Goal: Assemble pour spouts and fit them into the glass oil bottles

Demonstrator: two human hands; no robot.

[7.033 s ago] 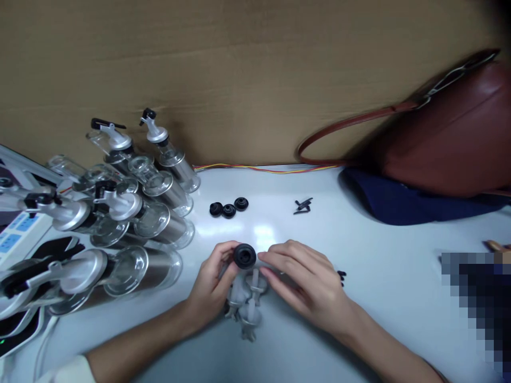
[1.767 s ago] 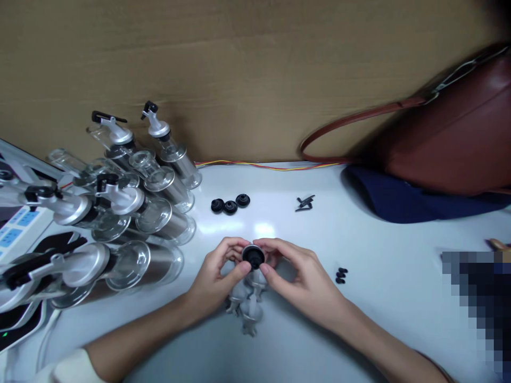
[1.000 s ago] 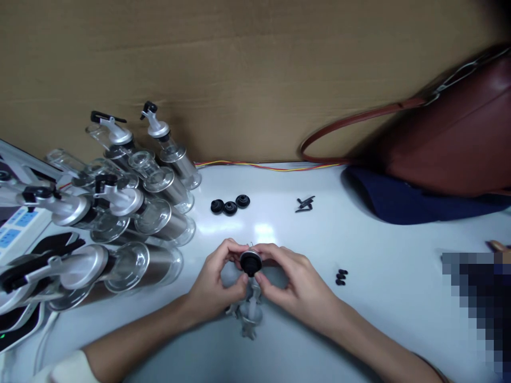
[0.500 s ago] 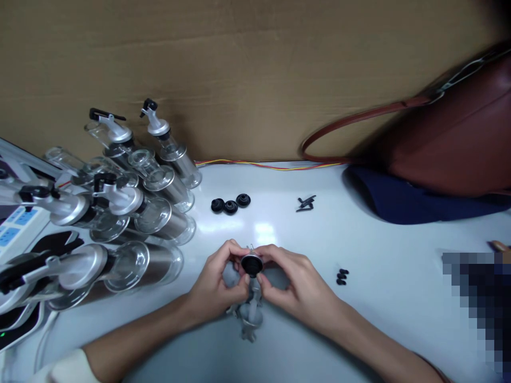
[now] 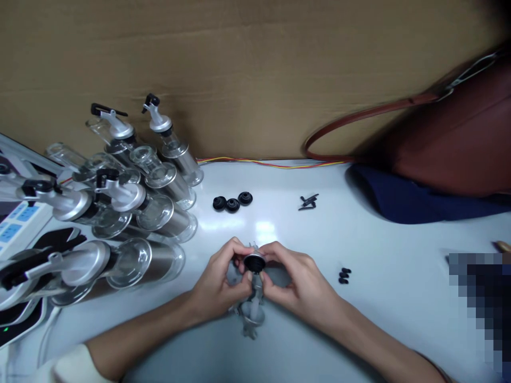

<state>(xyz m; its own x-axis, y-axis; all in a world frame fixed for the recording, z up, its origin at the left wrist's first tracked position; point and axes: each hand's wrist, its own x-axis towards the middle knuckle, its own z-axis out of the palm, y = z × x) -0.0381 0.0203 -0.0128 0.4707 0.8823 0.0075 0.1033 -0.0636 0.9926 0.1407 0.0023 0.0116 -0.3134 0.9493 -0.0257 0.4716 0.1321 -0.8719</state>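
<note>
Pinching a spout and its black plug in the fingertips of both left hand and right hand, with thumbs at the plug's lower edge and forefingers by the silver rim. Held up over the table, with the plug side in view. Liable to sit crooked if pressed harder by one thumb than by the other; too dark and small to tell whether flush all round. Liable also to skid out of the pinch, being round and gripped only at the edges, and to drop onto the spare spouts just below, partly hidden and so easily knocked. Out past the right wrist, easy to lose the tips to a careless sweep. Farther across, less to fear for the spare plugs and levers, barring a jolt. Off left, more to fear from the crowded bottles: tall, glass, apt to topple if caught by an elbow.
</note>
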